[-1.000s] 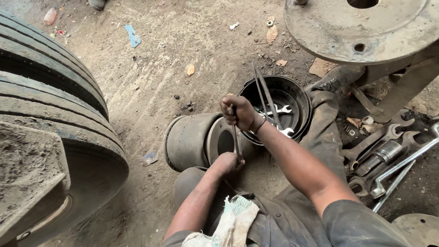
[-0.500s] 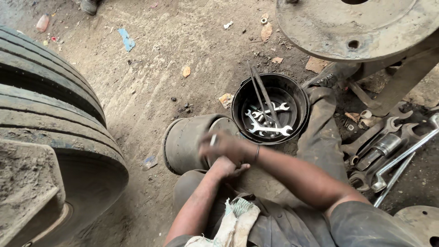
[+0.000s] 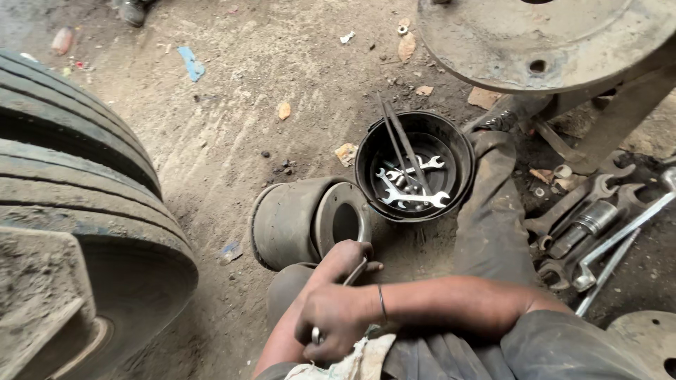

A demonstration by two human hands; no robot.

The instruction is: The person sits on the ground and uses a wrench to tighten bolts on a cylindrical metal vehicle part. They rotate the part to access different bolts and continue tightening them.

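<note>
Right hand (image 3: 338, 309): crosses low in front of the body, fingers (image 3: 352, 257) curled shut around a slim metal tool (image 3: 354, 273). The tool's shaft runs under the fingers and through the palm; one end shows past the fingertips towards the hub, the other, a small ring end, shows below the knuckles near the lap. A thin band circles the wrist.

Left hand: hidden beneath the right hand and forearm; only the left forearm (image 3: 282, 345) shows, so its grip cannot be told.

Metal hub (image 3: 299, 222): dull grey cylinder on its side on the dirt floor, open bore facing the person, just beyond the right fingertips, apart from the tool's tip.

Black bucket (image 3: 415, 165): round, upright, right of the hub, holding several open-ended spanners (image 3: 415, 198) and two long rods leaning on the rim.

Loose spanners (image 3: 584, 218): heaped on the ground at right, beside the trousered knee.

Dual tyres (image 3: 77, 204): at left.

Rusty disc (image 3: 549, 39): top right.

Cloth (image 3: 345, 362): pale, on the lap.
</note>
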